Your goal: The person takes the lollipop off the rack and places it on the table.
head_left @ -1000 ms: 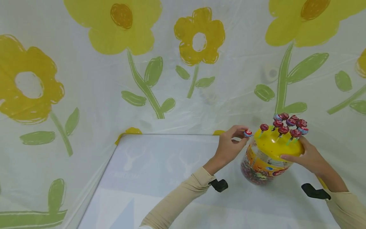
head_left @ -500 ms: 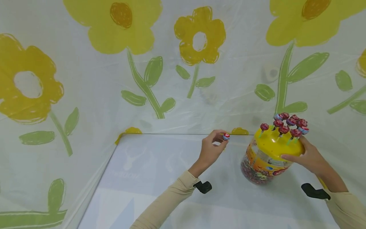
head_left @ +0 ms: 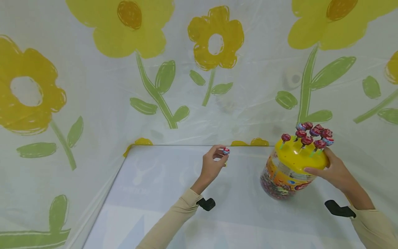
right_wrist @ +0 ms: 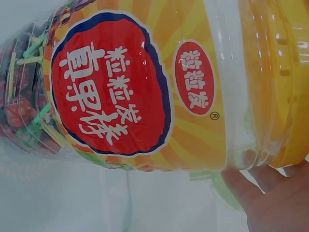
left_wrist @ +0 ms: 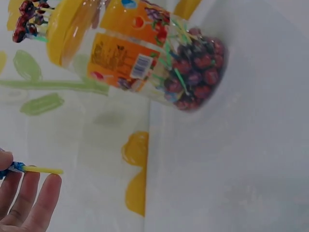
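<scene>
My left hand [head_left: 210, 167] pinches a wrapped lollipop [head_left: 226, 151] between thumb and fingers, over the table and apart from the jar. In the left wrist view, the lollipop's yellow stick [left_wrist: 46, 170] points toward the right, past the fingertips. A clear plastic jar [head_left: 281, 181] with an orange label stands tilted to the eye on the right side of the table. Its yellow lid [head_left: 295, 160] bears several upright red lollipops [head_left: 307, 140]. My right hand [head_left: 337, 174] holds the jar at the lid's right edge, thumb in front; some fingers are hidden behind it.
Beneath lies a white, faintly patterned table [head_left: 155, 183]. A flower-printed sheet [head_left: 102, 86] hangs just behind its back edge. Many wrapped lollipops [left_wrist: 198, 72] fill the lower part of the jar.
My left hand has moved left, away from the jar, with the lollipop pinched in it. My right hand and the jar have stayed in place.
</scene>
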The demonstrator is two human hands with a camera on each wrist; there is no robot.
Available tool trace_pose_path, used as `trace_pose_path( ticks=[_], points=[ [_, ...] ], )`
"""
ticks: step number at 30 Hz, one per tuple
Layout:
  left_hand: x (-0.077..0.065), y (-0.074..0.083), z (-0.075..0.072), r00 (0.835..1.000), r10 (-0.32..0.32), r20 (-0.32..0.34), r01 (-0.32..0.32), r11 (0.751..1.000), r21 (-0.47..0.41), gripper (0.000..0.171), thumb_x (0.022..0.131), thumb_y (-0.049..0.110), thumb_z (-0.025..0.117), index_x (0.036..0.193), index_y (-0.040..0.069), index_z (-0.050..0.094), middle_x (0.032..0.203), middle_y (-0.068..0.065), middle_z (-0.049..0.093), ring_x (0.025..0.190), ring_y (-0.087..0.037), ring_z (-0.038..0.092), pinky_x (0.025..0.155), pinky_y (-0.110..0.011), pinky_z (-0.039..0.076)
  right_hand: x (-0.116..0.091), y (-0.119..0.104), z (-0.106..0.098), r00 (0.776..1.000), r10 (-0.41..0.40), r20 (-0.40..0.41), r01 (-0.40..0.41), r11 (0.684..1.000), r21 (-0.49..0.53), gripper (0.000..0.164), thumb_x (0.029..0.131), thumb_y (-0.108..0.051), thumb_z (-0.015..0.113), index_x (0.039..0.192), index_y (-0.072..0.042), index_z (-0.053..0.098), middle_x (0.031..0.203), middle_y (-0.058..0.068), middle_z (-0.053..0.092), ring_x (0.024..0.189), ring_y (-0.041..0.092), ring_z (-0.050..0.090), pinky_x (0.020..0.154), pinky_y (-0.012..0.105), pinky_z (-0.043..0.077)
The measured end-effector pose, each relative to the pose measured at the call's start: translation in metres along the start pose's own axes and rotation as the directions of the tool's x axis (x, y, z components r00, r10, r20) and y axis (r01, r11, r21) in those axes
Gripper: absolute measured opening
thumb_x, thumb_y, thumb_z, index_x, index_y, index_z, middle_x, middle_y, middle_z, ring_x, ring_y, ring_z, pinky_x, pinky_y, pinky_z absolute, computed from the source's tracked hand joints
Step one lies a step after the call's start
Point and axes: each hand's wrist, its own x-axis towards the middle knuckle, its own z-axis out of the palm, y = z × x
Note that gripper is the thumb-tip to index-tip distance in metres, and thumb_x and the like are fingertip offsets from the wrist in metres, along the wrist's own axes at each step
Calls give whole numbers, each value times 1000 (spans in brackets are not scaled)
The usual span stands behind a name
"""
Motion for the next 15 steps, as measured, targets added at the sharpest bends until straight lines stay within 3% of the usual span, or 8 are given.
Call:
trace_pose_path(
  ticks=[5, 9, 15],
  points=[
    [-8, -13, -12, 999, -45, -11, 45, 999, 1, 28, 87, -3, 62, 114, -4, 57, 96, -26, 62, 85, -40, 63, 62, -41, 57, -2, -2, 1, 1000, 14, 5, -14, 1000, 0, 93, 87, -29, 69, 149, 1, 6, 130, 31, 38, 103, 40, 41, 67, 18, 42],
    [-15, -23, -20, 997, -78, -25, 78, 997, 2, 28, 87, -2, 63, 114, -3, 57, 97, -26, 62, 85, -41, 63, 62, -44, 56, -3, -4, 3, 1000, -3, -5, 3, 1000, 9, 92, 87, -30, 69, 149, -2, 7, 131, 29, 37, 104, 38, 41, 68, 16, 42],
    [-27, -37, -31, 989, -139, -57, 140, 990, 17, 27, 87, -1, 63, 114, -1, 58, 97, -24, 62, 85, -38, 64, 62, -43, 56, -4, -4, 7, 996, -71, -50, 73, 997, 35, 84, 86, -26, 70, 149, -12, 17, 128, 14, 40, 97, 11, 43, 70, 9, 42]
  ],
)
